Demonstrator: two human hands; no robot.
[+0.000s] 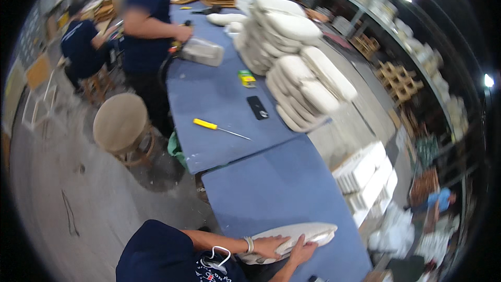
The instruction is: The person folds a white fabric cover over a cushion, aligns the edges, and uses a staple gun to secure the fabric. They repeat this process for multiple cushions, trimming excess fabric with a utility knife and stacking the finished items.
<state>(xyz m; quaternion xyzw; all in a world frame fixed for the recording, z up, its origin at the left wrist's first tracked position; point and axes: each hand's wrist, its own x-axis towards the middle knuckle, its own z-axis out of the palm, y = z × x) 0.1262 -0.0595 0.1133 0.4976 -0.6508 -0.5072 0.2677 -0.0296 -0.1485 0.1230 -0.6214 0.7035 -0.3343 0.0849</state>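
Note:
A pale cream seat cushion (313,228) lies at the near edge of the blue-covered table, slightly tilted, with its fabric edge turned up toward me. My left hand (270,247) grips the cushion's near side, fingers pointing right. Close beside it, my right hand (302,251) holds the same edge with the thumb on top, where white padding shows between the fabric folds. The cushion's underside and some of my fingertips are hidden.
Farther along the table lie a yellow-handled screwdriver (206,124), a black phone (257,108) and a small yellow-green box (247,78). Stacked cushions (302,81) line its right side. A co-worker (148,31) works on a grey pad (202,52); a round stool (121,120) stands left.

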